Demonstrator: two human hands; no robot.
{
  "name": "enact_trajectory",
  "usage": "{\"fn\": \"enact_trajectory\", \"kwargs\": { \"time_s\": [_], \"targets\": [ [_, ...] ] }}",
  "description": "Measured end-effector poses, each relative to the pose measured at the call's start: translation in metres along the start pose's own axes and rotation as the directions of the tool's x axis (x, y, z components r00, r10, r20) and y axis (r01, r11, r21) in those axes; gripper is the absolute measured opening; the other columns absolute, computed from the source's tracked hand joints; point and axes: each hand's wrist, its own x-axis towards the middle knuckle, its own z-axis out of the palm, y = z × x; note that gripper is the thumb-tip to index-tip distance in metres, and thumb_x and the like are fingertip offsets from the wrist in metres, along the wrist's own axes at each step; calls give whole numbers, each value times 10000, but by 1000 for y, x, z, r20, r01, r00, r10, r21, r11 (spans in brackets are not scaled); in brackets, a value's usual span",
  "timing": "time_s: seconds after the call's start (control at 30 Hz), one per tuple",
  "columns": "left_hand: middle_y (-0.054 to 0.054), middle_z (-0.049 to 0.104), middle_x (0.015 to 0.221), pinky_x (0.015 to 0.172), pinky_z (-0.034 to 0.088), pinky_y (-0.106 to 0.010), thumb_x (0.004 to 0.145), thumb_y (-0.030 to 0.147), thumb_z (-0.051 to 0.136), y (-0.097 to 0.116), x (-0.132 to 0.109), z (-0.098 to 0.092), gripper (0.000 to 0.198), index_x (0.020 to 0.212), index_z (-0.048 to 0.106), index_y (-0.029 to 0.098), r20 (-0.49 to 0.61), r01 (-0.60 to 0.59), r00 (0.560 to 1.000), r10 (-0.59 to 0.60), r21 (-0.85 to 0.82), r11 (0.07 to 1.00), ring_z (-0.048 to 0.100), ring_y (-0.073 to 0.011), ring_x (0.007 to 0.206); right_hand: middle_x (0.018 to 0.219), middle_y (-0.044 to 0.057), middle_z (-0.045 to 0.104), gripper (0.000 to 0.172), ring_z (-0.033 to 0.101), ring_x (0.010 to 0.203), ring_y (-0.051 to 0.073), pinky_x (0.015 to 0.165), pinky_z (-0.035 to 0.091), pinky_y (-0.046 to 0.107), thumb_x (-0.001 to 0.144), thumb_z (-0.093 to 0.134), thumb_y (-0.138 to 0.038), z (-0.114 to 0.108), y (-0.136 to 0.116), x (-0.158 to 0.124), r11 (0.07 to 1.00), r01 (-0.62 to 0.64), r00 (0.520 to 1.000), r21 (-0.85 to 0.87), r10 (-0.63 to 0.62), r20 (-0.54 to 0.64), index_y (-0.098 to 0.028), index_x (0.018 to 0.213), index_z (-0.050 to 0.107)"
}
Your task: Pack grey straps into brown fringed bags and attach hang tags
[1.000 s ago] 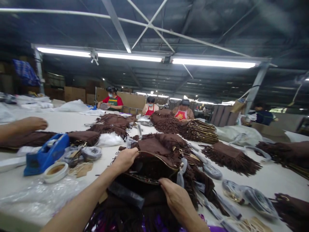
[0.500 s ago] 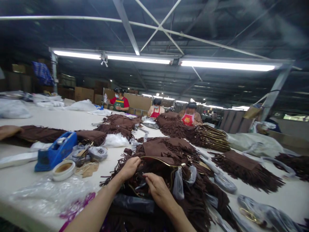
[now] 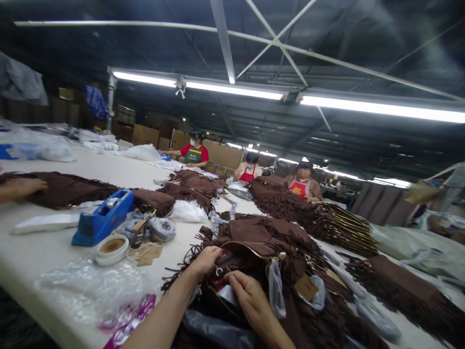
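Observation:
A dark brown fringed handbag [image 3: 250,249] lies in front of me, its gold-zipped mouth gaping. My left hand [image 3: 207,261] is closed on the left edge of that mouth. Over the near side reaches my right hand [image 3: 249,291], thumb and fingers pinched together inside the opening; what they grip is hidden. Beside its fingertips, a white piece [image 3: 228,294] shows within the bag, along with a small metal ring [image 3: 218,272]. Clear plastic wrap [image 3: 276,286] hangs from the zip end, and a brown tag [image 3: 305,288] lies to the right.
Left of the bag stand a blue tape dispenser [image 3: 103,218], a tape roll [image 3: 112,248] and crumpled clear plastic [image 3: 90,286]. More fringed bags [image 3: 283,198] are piled beyond. Another person's hand [image 3: 23,188] rests at far left. Several co-workers [image 3: 196,150] are across the table.
The view has swung left, so things appear further right. The bag's mouth looks wider, with the white piece and ring now showing inside. Both hands stay at the opening.

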Motion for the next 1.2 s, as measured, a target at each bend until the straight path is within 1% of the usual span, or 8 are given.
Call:
{"fn": "enact_trajectory", "kwargs": {
  "time_s": [0.1,0.23,0.3,0.47,0.73,0.83,1.03,1.2],
  "targets": [
    [61,421,565,536,314,-244,682,560,538,-2,-3,2,373,630,450,202,-21,-32,999,32,-10,999,388,-115,546,748,39,709,360,634,714,176,602,366,240,958,377,-294,2,-11,-6,945,-10,1000,-327,16,16,-191,791,679],
    [61,390,566,536,280,-245,720,489,501,-5,-5,5,313,607,433,205,-60,-76,995,78,30,997,359,-115,550,777,97,750,332,705,732,238,581,365,272,941,402,-191,7,-31,-10,671,-110,992,-733,122,-37,-200,790,697],
    [55,396,567,539,268,-250,736,441,487,-5,-5,6,281,596,440,202,-78,-95,992,99,64,993,362,-120,558,815,117,758,334,723,756,268,586,395,284,941,398,-193,8,-42,-9,586,-108,988,-803,155,-19,-205,827,712],
    [48,418,571,556,271,-254,756,361,474,-3,-8,8,238,582,455,198,-100,-124,986,137,129,984,380,-129,577,827,189,754,334,731,775,339,608,481,353,892,414,-162,8,-59,-7,474,-114,969,-873,248,8,-156,833,742],
    [42,434,575,553,274,-249,746,379,476,1,-14,9,240,584,449,204,-109,-127,984,143,141,982,399,-134,586,837,217,752,316,733,790,361,632,513,397,882,431,-135,14,-64,-3,473,-86,967,-877,252,41,-127,839,744],
    [43,422,567,550,275,-250,738,385,478,3,-15,8,244,577,447,204,-105,-125,985,140,133,983,393,-135,581,841,211,752,301,737,783,357,603,504,374,892,407,-80,19,-58,-6,485,-104,969,-868,245,20,-131,914,704],
    [44,415,558,545,284,-248,735,351,478,5,-17,6,225,572,443,200,-77,-126,988,135,110,986,385,-131,572,688,103,739,183,736,655,271,489,376,251,966,384,-172,30,-25,-15,611,-158,987,-775,94,-127,-197,1023,556],
    [45,413,566,541,283,-242,734,323,475,6,-17,6,206,574,450,197,-64,-120,990,127,110,987,376,-125,570,769,31,761,266,737,725,232,508,336,230,906,440,-97,33,-6,-8,713,2,1000,-701,6,9,-264,1089,537]
  ]
}}
